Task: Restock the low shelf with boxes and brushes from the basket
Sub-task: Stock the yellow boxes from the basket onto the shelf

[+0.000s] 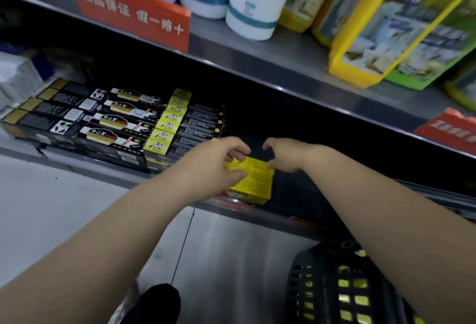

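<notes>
Head cam, looking down at the low shelf (304, 220). Both arms reach in, and both hands are on one yellow box (255, 182). The box sits right at the near edge of the low shelf, just to the right of the stock lying there.

Left hand (219, 161): the grip is pinching the box's left end, with the thumb on the near side and the fingers curled over the top. Right hand (283, 156): its fingers curl onto the box's right edge and the thumb arches above it (most of that grip is hidden behind the back of the hand, so how tight it is I can't say).

To the left on the same shelf are rows of long black boxes (103, 120) lying flat. Between them and the yellow box is a stack of black boxes with yellow ends (180, 122).

The basket (316, 285) is black, down at the near right on the floor under the right forearm, with yellow packs (353, 285) showing through its holes.

The upper shelf (257, 58) has white rolls (255, 1), yellow and green packs (401, 27) on the right, and an orange sign (134, 12) with white characters hanging off its front. It's all a bit blurry up there.
</notes>
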### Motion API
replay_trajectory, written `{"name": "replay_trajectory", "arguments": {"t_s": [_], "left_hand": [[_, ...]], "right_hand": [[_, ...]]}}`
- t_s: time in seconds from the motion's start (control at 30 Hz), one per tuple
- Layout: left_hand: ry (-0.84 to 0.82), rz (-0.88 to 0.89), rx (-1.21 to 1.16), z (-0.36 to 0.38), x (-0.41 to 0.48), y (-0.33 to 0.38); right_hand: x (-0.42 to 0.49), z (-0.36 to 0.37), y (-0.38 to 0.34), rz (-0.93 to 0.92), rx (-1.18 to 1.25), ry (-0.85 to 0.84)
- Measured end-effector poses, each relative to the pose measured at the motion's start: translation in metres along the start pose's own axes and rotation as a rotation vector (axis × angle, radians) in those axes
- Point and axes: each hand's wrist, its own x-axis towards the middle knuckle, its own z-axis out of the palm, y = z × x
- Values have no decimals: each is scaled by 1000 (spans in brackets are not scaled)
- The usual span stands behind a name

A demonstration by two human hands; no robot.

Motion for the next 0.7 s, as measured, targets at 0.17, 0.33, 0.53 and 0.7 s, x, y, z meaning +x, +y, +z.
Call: {"name": "replay_trajectory", "arguments": {"t_s": [0.17, 0.33, 0.53, 0.7], "left_hand": [[-158, 219, 172, 10, -11, 84], [-248, 339, 231, 29, -34, 164], [-379, 378, 307, 100, -61, 212], [-369, 248, 182, 143, -65, 205]], "right_hand": [[-110, -34, 23, -174, 239, 191], [-215, -19, 78, -240, 634, 287], [-249, 68, 146, -80, 883, 298], [-216, 154, 194, 233, 610, 236]]}}
